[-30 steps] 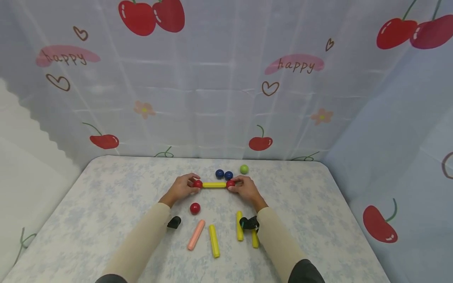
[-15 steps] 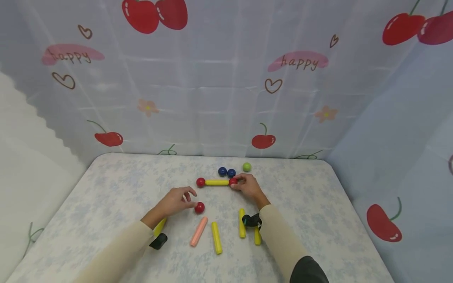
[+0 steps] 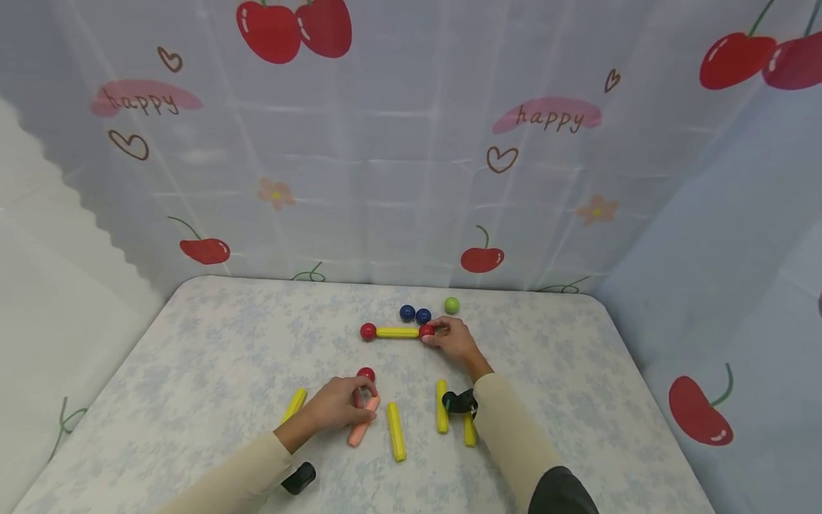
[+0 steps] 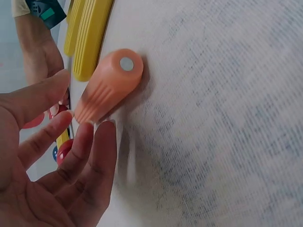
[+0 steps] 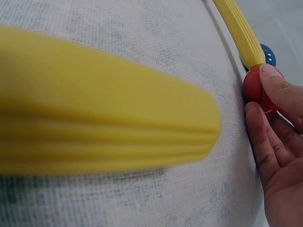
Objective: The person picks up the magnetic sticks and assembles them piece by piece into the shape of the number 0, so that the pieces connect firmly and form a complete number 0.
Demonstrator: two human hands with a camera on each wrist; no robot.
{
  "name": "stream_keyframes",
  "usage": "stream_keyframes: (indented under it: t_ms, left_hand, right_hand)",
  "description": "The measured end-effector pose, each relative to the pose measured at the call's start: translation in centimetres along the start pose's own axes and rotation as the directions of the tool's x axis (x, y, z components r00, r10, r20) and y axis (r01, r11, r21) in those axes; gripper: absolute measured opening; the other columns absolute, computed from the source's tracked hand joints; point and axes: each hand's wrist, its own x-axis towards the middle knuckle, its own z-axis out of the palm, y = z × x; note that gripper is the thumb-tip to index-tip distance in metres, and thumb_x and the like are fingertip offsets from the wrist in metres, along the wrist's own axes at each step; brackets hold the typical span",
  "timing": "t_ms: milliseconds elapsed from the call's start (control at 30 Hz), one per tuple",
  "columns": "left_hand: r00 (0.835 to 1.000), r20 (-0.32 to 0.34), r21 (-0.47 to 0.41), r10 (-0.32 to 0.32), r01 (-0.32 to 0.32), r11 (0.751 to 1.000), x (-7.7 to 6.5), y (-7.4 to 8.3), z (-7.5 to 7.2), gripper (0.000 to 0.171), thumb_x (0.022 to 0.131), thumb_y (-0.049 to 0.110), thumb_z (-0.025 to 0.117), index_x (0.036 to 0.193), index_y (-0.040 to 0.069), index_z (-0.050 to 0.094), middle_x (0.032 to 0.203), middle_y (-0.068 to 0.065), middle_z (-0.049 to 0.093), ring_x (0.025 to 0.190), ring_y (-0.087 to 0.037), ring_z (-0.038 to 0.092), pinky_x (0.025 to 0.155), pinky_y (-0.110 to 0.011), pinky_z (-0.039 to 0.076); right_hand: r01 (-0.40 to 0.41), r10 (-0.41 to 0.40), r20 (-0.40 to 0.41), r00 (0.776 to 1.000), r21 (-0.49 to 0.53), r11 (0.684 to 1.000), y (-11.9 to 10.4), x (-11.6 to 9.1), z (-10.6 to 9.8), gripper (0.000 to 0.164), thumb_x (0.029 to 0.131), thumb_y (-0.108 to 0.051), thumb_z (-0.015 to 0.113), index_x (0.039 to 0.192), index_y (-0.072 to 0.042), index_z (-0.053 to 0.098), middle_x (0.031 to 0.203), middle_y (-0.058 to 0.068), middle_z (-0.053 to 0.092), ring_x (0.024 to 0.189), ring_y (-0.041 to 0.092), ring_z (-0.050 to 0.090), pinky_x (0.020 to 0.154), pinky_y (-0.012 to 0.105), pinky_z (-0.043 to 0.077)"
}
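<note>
My left hand (image 3: 337, 405) reaches over a salmon-pink ribbed rod (image 3: 359, 434), with the thumb and fingertips right at it and loosely parted. In the left wrist view, a grey disc shows in the near end of this pink rod (image 4: 111, 85). A loose red ball (image 3: 366, 373) sits just beyond the left fingers. Farther back, my right hand (image 3: 453, 338) pinches a red ball (image 5: 254, 87) at the right end of a yellow rod (image 3: 397, 333). Another red ball (image 3: 368, 331) is at that rod's left end.
Behind the joined rod lie two dark blue balls (image 3: 407, 313) and a green ball (image 3: 452, 305). Loose yellow rods lie nearer: one in the middle (image 3: 396, 432), two by the right wrist (image 3: 442, 407), one (image 3: 295, 404) beside the left wrist. A printed curtain (image 3: 411, 143) hangs behind the table.
My left hand let go of the red ball at the rod's left end and came back toward me, past the loose red ball, to the pink rod. My right hand has kept its pinch.
</note>
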Motion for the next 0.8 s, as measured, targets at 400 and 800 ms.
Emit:
stream_keyframes:
  t_ms: [400,800]
  left_hand:
    - [0.998,-0.008,0.035,-0.063,0.063,0.997,0.2,0.2,0.7,0.031,0.082,0.010,0.074,0.109,0.012,0.060,0.073,0.002,0.054,0.058,-0.014,0.049,0.053,-0.026,0.039]
    - [0.995,0.038,-0.273,-0.096,0.103,0.957,0.2,-0.1,-3.0,0.034,0.085,0.010,0.068,0.118,0.011,0.060,0.093,-0.008,0.058,0.068,-0.019,0.059,0.058,-0.034,0.054]
  right_hand:
    - [0.010,-0.010,0.011,1.000,0.022,1.000,0.1,0.0,-0.1,0.031,0.085,-0.018,0.075,0.113,-0.007,0.066,0.105,0.006,0.066,0.083,0.017,0.059,0.076,0.032,0.051]
    - [0.012,-0.012,0.006,1.000,0.013,1.000,0.1,0.1,0.1,0.031,0.085,-0.017,0.075,0.112,-0.007,0.066,0.107,0.006,0.066,0.084,0.017,0.059,0.077,0.032,0.051]
